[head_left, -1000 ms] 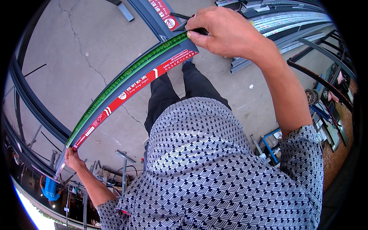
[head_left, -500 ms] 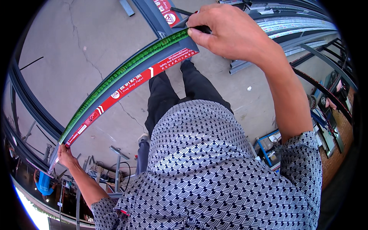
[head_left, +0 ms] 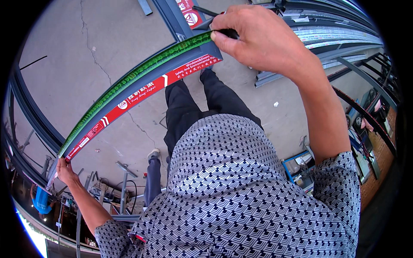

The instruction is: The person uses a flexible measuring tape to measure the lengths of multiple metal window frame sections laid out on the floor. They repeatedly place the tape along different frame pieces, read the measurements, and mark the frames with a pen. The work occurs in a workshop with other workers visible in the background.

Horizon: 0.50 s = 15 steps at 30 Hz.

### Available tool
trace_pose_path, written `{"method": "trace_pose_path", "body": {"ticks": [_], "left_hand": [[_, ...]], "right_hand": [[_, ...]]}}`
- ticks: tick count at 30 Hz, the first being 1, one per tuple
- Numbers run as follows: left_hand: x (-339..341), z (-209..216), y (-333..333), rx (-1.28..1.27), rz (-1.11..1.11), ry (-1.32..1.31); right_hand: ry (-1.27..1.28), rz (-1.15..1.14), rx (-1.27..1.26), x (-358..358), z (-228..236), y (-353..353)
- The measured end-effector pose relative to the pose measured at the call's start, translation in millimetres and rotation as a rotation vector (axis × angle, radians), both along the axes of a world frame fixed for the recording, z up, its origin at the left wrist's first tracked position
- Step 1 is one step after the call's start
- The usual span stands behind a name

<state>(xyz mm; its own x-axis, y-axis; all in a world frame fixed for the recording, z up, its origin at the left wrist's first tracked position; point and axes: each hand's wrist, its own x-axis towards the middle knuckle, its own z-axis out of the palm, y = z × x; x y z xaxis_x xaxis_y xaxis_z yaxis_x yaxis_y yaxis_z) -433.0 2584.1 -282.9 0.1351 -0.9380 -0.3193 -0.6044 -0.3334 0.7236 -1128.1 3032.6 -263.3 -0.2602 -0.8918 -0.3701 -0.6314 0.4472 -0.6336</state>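
Profile (head_left: 142,92), long grey metal bar with red label strip and green tape (head_left: 129,79) along its top edge, spans between both hands above concrete floor (head_left: 86,51). Left hand (head_left: 64,170) clenched on far end; right hand (head_left: 262,41) pinches dark marker (head_left: 206,13) at near end. Looks stiff, light, awkwardly long; best gripped at both ends.

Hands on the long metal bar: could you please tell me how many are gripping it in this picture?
2. The left hand holds the bar's far end at lower left; the right hand pinches the green measuring tape and a dark pen at its near end, top centre.
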Motion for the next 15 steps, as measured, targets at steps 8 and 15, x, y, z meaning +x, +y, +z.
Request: {"method": "trace_pose_path", "body": {"ticks": [8,15], "left_hand": [[-1.5,-2.8,-0.4,-0.037,0.041,-0.011],[-0.6,-0.8,1.2,-0.035,0.041,-0.011]], "right_hand": [[0.002,0.012,0.007,0.0,-2.9,0.8],[-0.068,0.020,0.095,-3.7,3.6,-4.8]]}}
